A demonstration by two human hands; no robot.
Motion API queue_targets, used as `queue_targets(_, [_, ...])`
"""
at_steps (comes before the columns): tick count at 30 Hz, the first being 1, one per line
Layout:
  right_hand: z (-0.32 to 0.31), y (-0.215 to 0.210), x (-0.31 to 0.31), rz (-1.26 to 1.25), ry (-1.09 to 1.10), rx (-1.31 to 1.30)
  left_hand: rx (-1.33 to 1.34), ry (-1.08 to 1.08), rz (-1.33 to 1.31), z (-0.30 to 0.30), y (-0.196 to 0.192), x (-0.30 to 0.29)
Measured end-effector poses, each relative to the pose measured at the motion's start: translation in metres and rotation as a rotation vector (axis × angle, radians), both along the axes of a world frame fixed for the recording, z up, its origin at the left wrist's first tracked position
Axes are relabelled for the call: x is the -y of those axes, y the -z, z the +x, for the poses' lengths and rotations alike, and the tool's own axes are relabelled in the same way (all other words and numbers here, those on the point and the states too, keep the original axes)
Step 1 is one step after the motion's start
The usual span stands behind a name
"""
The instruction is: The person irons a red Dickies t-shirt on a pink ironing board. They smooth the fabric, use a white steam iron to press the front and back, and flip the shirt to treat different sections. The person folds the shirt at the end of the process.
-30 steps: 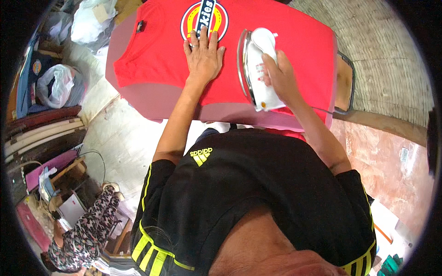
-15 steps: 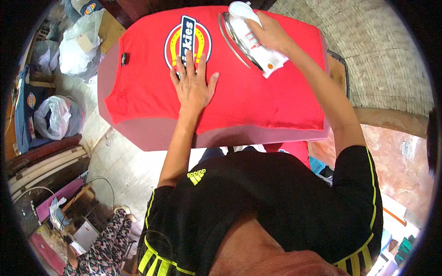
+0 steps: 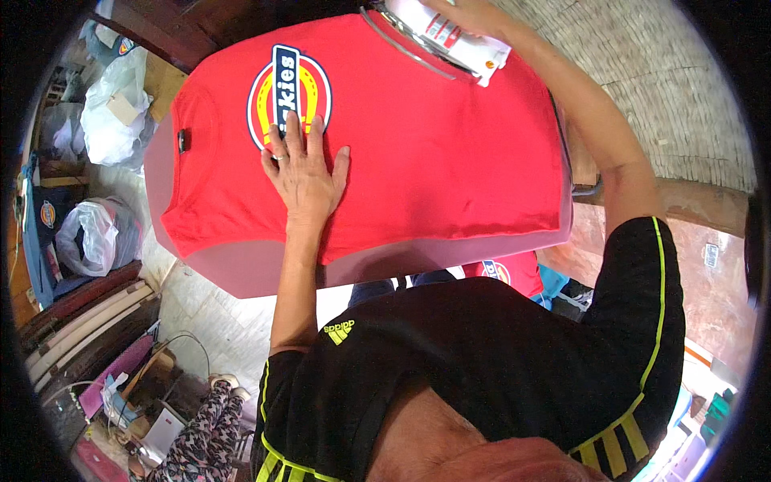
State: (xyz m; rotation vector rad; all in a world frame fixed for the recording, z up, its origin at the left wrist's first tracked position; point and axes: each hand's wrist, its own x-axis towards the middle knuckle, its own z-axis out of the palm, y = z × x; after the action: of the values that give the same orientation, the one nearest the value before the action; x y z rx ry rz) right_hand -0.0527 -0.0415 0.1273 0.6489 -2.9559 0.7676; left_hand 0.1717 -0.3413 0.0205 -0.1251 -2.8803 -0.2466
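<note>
A red T-shirt (image 3: 401, 161) with a round printed emblem lies spread over a mauve ironing board (image 3: 353, 265), its neck opening toward the left. My left hand (image 3: 307, 173) rests flat on the shirt with fingers spread, its fingertips over the lower part of the emblem. At the board's far right edge, my right hand (image 3: 474, 14) grips a white clothes iron (image 3: 450, 38). The iron's metal soleplate edge shows along its left side, above the shirt's far edge. The top of the iron's handle is cut off by the picture's rim.
White plastic bags (image 3: 120, 112) and dark folded clothing (image 3: 44, 225) sit on the left. Another person's patterned trouser legs (image 3: 201, 434) show at the lower left. A woven mat-like wall (image 3: 675, 96) stands at the far right. Below the board hangs more red cloth (image 3: 514, 273).
The iron in my right hand has moved away from me, toward the shirt's far edge. My left hand stays flat on the shirt. The whole view has shifted slightly.
</note>
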Motion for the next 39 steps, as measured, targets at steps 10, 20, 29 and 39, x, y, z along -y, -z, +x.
queue_targets(10, [0.041,-0.012,-0.084,0.013,0.076,0.123,-0.069,-0.019,0.014,-0.009,0.005,-0.014])
queue_targets(20, [0.174,-0.008,-0.076,0.049,-0.520,0.166,-0.093,-0.043,-0.046,-0.003,0.006,-0.019])
queue_targets(29, [0.039,-0.009,-0.105,0.058,-0.247,-0.128,-0.126,-0.062,-0.072,-0.002,0.006,-0.014])
queue_targets(39, [0.131,-0.010,0.001,-0.226,-0.132,0.182,-0.137,-0.070,-0.048,-0.003,0.013,-0.009])
